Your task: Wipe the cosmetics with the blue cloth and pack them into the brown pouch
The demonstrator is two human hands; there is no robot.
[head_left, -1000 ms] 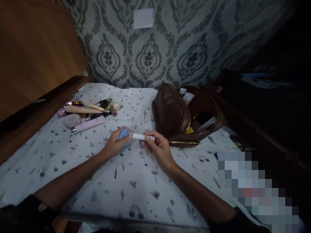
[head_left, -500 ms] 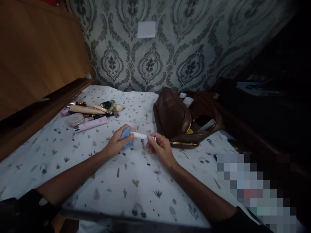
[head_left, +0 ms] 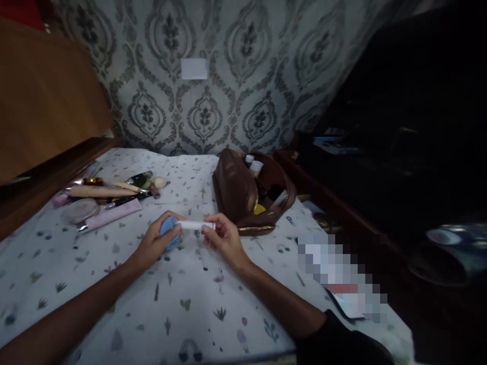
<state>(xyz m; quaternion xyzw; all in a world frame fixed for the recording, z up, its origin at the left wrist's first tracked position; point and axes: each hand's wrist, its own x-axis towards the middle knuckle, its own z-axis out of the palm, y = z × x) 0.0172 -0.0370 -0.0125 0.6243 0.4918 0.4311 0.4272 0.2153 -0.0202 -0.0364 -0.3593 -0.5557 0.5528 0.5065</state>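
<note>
My left hand (head_left: 152, 241) is closed around a crumpled light-blue cloth (head_left: 170, 234), its fingers at the left end of a slim white tube (head_left: 192, 225). At the tube's other end, the thumb and fingers of my right hand (head_left: 228, 244) pinch it. The tube lies nearly level between the hands, above a white printed cloth (head_left: 186, 304). Any label on it is too blurred to read. Just beyond my right hand stands an unzipped brown bag (head_left: 236, 185) with several bottles and other items inside.
At left lie a lilac squeeze tube (head_left: 114, 215), a round clear-lidded compact (head_left: 82, 210), several brushes and a pale round sponge (head_left: 159, 182). A partly blurred phone-like slab (head_left: 348, 304) lies at right. A wooden panel (head_left: 49, 101) borders the left; a patterned wall (head_left: 205, 116) stands behind.
The view has swung right, so everything appears farther left. Both hands keep their hold on the white tube and the blue cloth.
</note>
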